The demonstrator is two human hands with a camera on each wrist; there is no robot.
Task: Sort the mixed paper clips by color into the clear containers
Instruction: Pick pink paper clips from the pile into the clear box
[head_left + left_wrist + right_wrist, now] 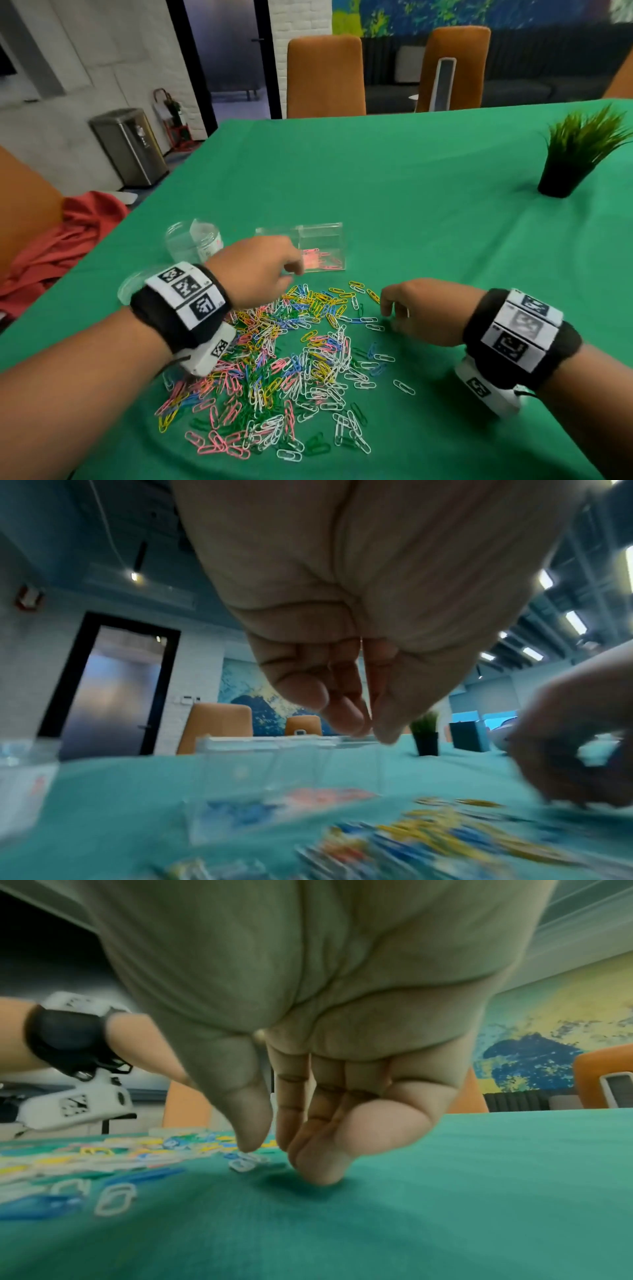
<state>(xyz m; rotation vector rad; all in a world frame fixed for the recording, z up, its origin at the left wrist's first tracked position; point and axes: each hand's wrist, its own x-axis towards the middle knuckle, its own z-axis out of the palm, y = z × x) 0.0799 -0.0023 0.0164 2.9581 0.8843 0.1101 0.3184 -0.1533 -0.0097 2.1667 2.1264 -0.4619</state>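
Note:
A heap of mixed paper clips (291,359) in pink, yellow, blue, green and white lies on the green cloth. Behind it stands a clear box (325,233) with pink clips (322,260) in its right part. In the left wrist view the clear box (274,764) shows blue clips (240,810) beside pink clips (329,796). My left hand (291,270) hovers at the box's front, thumb and fingers bunched (369,731), and no clip shows between them. My right hand (390,317) is at the heap's right edge. Its fingertips (318,1175) press the cloth and its thumb stands slightly apart, beside a white clip (243,1164).
A clear round jar (191,240) stands left of the box, with a clear lid (132,286) nearer me. A potted plant (561,171) stands at the far right. A red cloth (58,240) lies on a chair past the table's left edge.

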